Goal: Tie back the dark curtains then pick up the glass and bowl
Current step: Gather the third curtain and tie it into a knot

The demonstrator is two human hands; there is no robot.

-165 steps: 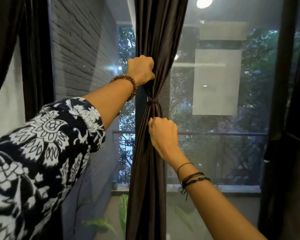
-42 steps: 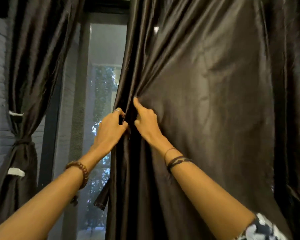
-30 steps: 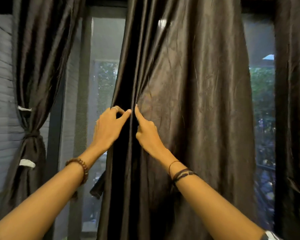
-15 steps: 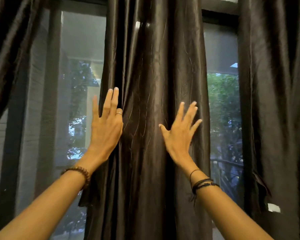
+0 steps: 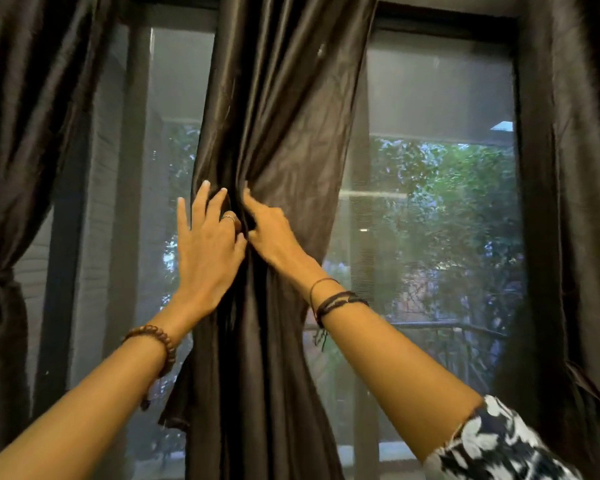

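Observation:
The middle dark curtain hangs in front of the window, its folds drawn in at hand height. My left hand lies against its left side with straight, spread fingers. Close beside it, my right hand digs its fingers into a fold and pinches the fabric, bunching it toward the centre. The two hands almost touch at the thumbs. A second dark curtain at the left edge is tied at its waist. No glass or bowl is in view.
A third dark curtain hangs loose along the right edge. Behind the curtains stand tall window panes with dark frames, with trees and a railing outside. A grey wall shows through the left pane.
Half a second ago both hands lay flat and apart on the curtain. They have since come together at the centre, gathering the fabric so that more window shows to the right.

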